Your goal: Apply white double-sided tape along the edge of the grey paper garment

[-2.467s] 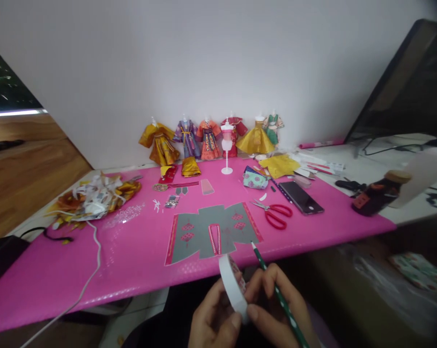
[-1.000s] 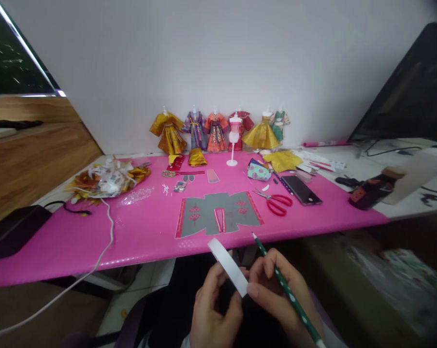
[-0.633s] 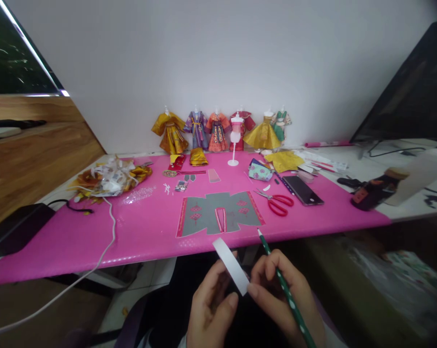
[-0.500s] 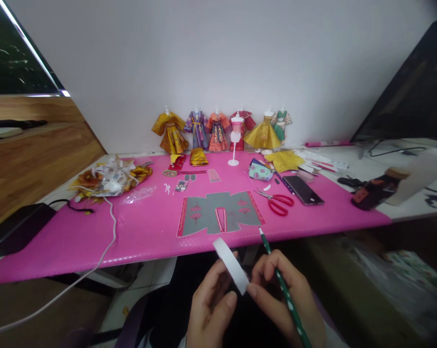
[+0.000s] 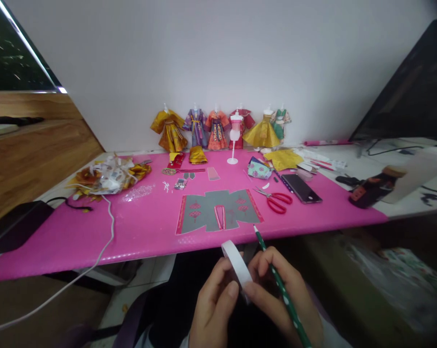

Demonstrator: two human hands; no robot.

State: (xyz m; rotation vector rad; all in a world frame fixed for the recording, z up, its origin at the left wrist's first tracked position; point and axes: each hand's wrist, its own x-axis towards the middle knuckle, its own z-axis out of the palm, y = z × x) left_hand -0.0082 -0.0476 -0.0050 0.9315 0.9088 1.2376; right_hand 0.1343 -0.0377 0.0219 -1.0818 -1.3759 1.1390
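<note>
A roll of white tape (image 5: 237, 263) is gripped from the left by my left hand (image 5: 215, 302), just past the table's front edge. My right hand (image 5: 287, 295) has a green pencil with white dots (image 5: 286, 299) lying across it, its tip pointing up and away. The right thumb touches the roll's lower right side. Beyond the hands, a grey doll-robe cutout (image 5: 218, 210) with red edges and red lantern patterns lies flat on the pink table cover (image 5: 142, 220). Red-handled scissors (image 5: 278, 200) rest to its right.
Several dressed doll mannequins (image 5: 217, 128) line the wall behind a bare white mannequin (image 5: 235, 135). A phone (image 5: 301, 188), a dark bottle (image 5: 376, 188) and a monitor (image 5: 407, 92) are on the right. Left are crumpled scraps (image 5: 111, 176), a black case (image 5: 17, 224) and a white cable (image 5: 108, 241).
Both hands have come closer together. The tape roll has shifted slightly right, and the pencil tip slightly left and up. The items on the table lie as before.
</note>
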